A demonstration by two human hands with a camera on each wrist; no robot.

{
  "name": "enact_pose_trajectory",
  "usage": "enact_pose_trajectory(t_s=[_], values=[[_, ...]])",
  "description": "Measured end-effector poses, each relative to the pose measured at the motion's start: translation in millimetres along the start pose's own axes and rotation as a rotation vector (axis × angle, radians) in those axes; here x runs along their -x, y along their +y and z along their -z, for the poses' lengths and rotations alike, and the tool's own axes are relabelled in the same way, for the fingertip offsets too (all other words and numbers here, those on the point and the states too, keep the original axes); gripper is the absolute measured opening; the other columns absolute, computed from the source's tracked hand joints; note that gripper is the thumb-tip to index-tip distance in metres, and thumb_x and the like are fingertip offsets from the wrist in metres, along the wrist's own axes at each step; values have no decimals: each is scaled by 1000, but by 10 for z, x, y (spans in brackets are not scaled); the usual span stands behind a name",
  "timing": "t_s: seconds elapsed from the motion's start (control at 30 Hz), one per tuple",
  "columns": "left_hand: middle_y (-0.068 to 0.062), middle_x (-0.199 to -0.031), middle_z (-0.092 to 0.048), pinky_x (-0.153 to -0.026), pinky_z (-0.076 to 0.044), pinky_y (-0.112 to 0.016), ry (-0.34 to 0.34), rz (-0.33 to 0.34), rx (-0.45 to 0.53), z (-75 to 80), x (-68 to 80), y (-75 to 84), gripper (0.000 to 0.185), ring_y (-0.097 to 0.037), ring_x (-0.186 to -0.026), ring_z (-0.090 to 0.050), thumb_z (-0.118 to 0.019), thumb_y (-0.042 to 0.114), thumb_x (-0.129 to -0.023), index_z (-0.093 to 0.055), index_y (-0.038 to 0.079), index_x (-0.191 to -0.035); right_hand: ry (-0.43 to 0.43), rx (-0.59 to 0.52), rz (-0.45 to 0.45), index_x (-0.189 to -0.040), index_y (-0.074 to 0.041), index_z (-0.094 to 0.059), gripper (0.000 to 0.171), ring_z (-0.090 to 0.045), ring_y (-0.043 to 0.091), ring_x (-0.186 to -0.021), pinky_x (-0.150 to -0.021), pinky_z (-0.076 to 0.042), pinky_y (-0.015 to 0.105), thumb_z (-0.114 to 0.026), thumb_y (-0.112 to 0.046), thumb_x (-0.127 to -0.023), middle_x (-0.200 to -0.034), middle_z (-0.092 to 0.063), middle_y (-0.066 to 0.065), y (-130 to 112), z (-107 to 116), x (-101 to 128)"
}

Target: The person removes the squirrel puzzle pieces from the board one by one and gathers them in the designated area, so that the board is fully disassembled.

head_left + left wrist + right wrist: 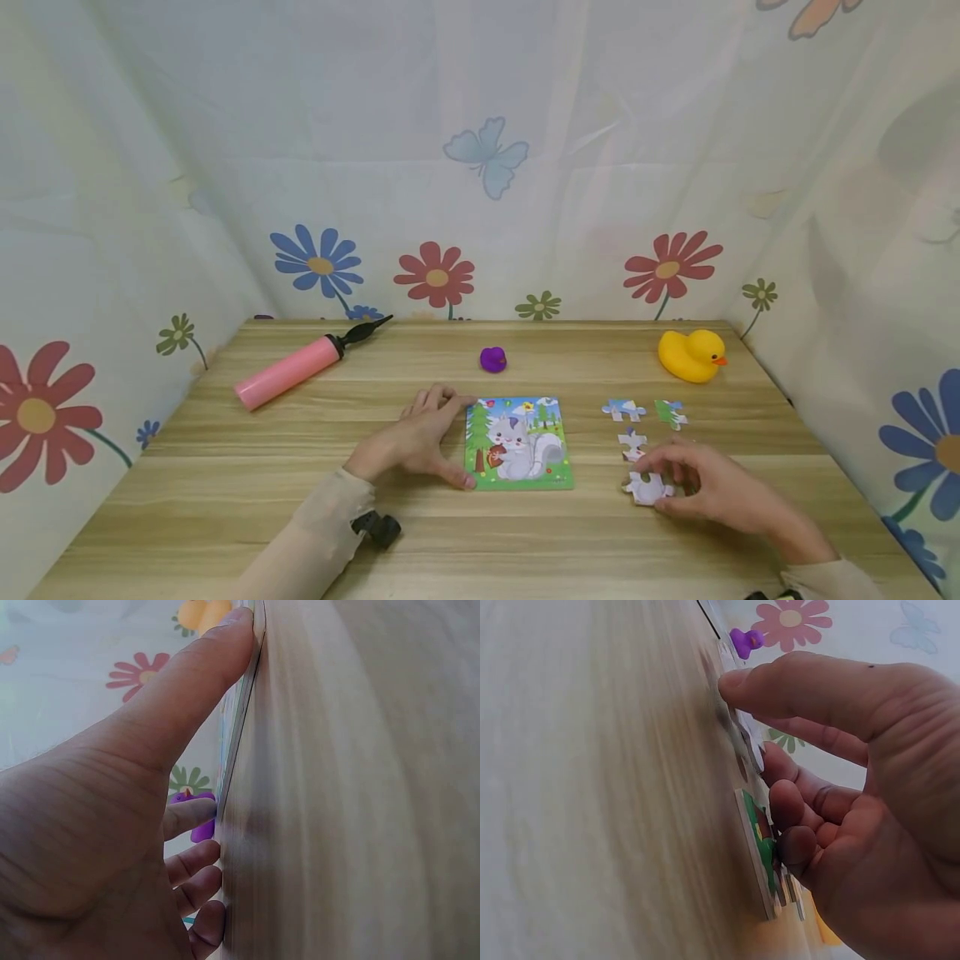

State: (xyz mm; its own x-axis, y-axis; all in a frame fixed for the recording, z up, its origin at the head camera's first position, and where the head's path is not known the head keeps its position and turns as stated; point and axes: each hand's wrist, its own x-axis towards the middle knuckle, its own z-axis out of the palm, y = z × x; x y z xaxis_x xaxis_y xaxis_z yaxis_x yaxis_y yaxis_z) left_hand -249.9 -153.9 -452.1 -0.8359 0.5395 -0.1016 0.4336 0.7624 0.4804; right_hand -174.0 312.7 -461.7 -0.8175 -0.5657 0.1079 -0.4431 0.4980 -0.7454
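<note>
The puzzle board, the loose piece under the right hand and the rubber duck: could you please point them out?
puzzle board (517,446), head view, squirrel picture.
loose piece (645,487), head view, pale face.
rubber duck (686,354), head view, body.

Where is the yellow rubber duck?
In the head view the yellow duck sits at the table's far right corner, beyond the loose puzzle pieces.

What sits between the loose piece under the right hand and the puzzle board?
Nothing visible. The right hand holds the loose piece on bare table; the strip to the puzzle board is clear. The other loose pieces lie farther back.
</note>
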Motion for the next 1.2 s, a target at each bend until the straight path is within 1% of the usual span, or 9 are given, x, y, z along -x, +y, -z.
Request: enact_pose_trajectory(t_s=[0.17, 0.37, 0.6, 0.83, 0.97, 1.1, 1.2], values=[[-18, -170, -30, -127, -31, -66, 1, -6, 0, 4, 1, 2, 124, -40, -151, -32, -101, 62, -74, -38, 20, -172, -9, 35, -13, -129, -17, -77, 41, -55, 18, -82, -66, -48, 27, -93, -19, -92, -98, -61, -2, 9, -7, -2], [-19, -171, -29, -126, -32, -67, 2, -6, 2, 7, 3, 0, 123, -41, -151, -32, -101, 62, -74, -39, 20, -172, -25, 54, -60, -131, -19, -77, 42, -54, 16, -85, -69, -48, 27, -93, -24, -93, -100, -60, -2, -3, -4, -17], [-20, -172, -28, -127, -30, -68, -3, -12, 2, 11, 6, 0, 124, -43, -153, -30, -101, 61, -74, -38, 20, -172, -27, 34, -48, -132, -17, -76, 43, -55, 18, -87, -69, -48, 28, -93, -22, -93, -103, -62, -2, -5, -8, -16], [-20, -172, -29, -126, -31, -68, 1, -12, 1, 8, -1, 1, 124, -42, -152, -31, -102, 61, -74, -38, 20, -172, -30, 27, -62, -133, -17, -76, 43, -55, 18, -87, -69, -49, 28, -93, -22, -93, -103, -62, -2, 7, -8, -14], [-20, -172, -29, -127, -31, -67, -1, -12, -4, 9, 2, 5, 124, -42, -152, -31, -102, 61, -74, -38, 21, -172, -11, -2, -56, -133, -17, -76, 42, -57, 20, -86, -68, -49, 27, -92, -20, -94, -102, -65, 1, 23, 4, 3], [-21, -171, -29, -126, -32, -67, -1, -12, -3, 5, 9, 4, 124, -42, -151, -32, -102, 60, -74, -39, 19, -172, 14, -12, -36, -134, -14, -75, 41, -58, 21, -84, -67, -49, 26, -90, -16, -95, -101, -66, 3, 34, 31, 11], [-21, -171, -29, -125, -32, -68, 0, -13, 1, 3, 10, 4, 123, -42, -150, -32, -102, 60, -74, -39, 18, -172, 25, -8, -45, -136, -11, -74, 41, -58, 20, -83, -66, -48, 26, -88, -14, -97, -101, -65, 3, 28, 52, 2]])
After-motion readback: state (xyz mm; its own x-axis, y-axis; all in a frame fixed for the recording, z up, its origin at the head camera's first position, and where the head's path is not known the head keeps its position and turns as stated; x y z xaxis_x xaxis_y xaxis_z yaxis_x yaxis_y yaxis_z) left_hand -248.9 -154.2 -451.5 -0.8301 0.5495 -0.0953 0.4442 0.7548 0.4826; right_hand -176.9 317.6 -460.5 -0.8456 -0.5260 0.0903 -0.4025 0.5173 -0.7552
